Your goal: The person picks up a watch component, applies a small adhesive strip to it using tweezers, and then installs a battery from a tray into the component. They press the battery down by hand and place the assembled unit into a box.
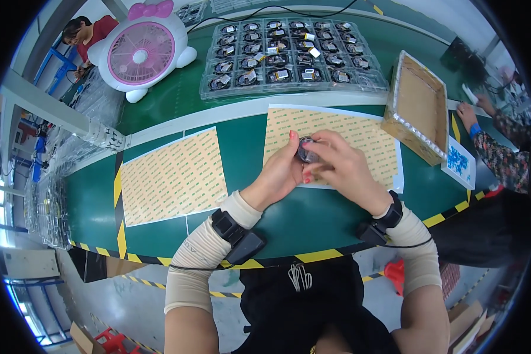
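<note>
My left hand [279,174] and my right hand [346,171] meet above the right-hand patterned sheet. Between them is a small round dark part [306,151] with a shiny, clear-looking surface. The left hand's fingers and thumb hold it from the left, partly hidden. From the right, the fingertips of my right hand pinch at its edge. Its exact kind is too small to make out. Beneath the hands lies a tan adhesive-backed sheet [360,127] with repeated green print and a white border. A similar sheet [174,177] lies to the left, untouched.
A clear plastic tray [218,94] of round black parts stands at the back, beside a pink-and-white fan [137,50]. A shallow box [419,97] and a blue-spotted card [459,162] lie right. Co-workers sit far left and at the right. Striped tape [318,256] edges the table.
</note>
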A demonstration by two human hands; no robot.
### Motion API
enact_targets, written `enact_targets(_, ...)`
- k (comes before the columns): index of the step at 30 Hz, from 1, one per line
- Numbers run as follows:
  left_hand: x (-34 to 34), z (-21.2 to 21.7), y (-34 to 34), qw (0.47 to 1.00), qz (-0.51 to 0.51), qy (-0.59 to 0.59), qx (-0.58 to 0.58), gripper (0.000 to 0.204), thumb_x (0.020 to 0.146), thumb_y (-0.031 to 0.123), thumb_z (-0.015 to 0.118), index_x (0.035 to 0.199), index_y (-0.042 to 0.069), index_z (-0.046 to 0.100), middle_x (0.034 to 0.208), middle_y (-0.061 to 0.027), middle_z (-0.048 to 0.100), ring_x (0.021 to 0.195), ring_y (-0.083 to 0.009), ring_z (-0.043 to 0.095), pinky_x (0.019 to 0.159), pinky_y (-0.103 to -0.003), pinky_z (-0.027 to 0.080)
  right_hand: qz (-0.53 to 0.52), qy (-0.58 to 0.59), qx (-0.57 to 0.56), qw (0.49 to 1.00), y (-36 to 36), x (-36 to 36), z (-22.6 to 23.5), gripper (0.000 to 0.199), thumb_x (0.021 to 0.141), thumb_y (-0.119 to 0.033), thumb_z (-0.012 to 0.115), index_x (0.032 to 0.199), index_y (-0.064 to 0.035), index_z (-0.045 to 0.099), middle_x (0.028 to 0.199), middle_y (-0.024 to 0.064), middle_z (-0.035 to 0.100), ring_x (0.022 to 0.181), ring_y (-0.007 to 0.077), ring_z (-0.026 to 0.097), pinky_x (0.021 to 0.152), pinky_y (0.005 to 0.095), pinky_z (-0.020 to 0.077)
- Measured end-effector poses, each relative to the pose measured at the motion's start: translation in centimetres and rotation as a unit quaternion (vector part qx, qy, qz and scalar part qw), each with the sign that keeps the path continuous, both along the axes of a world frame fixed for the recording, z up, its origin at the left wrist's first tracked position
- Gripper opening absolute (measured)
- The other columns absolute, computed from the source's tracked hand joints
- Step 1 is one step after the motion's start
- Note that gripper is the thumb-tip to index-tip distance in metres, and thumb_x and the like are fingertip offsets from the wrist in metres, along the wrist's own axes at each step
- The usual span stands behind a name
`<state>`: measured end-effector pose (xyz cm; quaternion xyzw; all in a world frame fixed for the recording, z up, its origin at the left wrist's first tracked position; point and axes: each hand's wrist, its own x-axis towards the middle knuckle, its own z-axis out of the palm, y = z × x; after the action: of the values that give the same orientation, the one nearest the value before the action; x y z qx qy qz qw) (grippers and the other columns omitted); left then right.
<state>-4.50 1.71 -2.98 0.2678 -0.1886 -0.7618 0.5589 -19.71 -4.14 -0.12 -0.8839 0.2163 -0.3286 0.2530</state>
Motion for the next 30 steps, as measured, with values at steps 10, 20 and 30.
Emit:
enact_targets(10, 0.2, 0.3, 0.2, 0.987, -0.027, -0.141, -0.074, 0.056, 0.093, 0.049, 0.021, 0.118, 0.004, 0.042, 0.088, -0.0031, 0.051, 0.063, -0.0100, 0.045, 0.047, -0.020, 0.033, 0.028, -0.041, 0.044, 0.998, -0.3, -0.8, -1.0, 0.035, 0.068, 0.008, 0.061, 0.101, -0.0032, 0.059, 0.097, 0.0069, 0.053, 0.071, 0.0163, 0.058, 0.059, 0.0241, 0.0477)
enact_targets(20, 0.3, 1.0, 0.8, 0.981, -0.005, -0.186, -0.061, 0.050, 0.094, 0.040, 0.031, 0.127, 0.003, 0.038, 0.083, -0.0065, 0.054, 0.055, -0.0084, 0.044, 0.042, -0.019, 0.032, 0.030, -0.046, 0.095, 0.994, -0.1, -1.5, -0.7, 0.027, 0.077, 0.002, 0.059, 0.103, -0.0027, 0.058, 0.086, 0.0060, 0.055, 0.071, 0.0119, 0.056, 0.060, 0.0211, 0.0438)
enact_targets(30, 0.0, 0.3, -0.3, 0.987, 0.009, -0.159, -0.031, 0.033, 0.087, 0.008, 0.038, 0.120, 0.003, 0.041, 0.088, -0.0117, 0.056, 0.061, -0.0142, 0.057, 0.044, -0.023, 0.043, 0.027, -0.059, 0.145, 0.987, -1.2, -2.3, -0.9, 0.032, 0.075, 0.005, 0.059, 0.106, -0.0042, 0.058, 0.083, 0.0057, 0.056, 0.066, 0.0102, 0.055, 0.056, 0.0212, 0.0434)
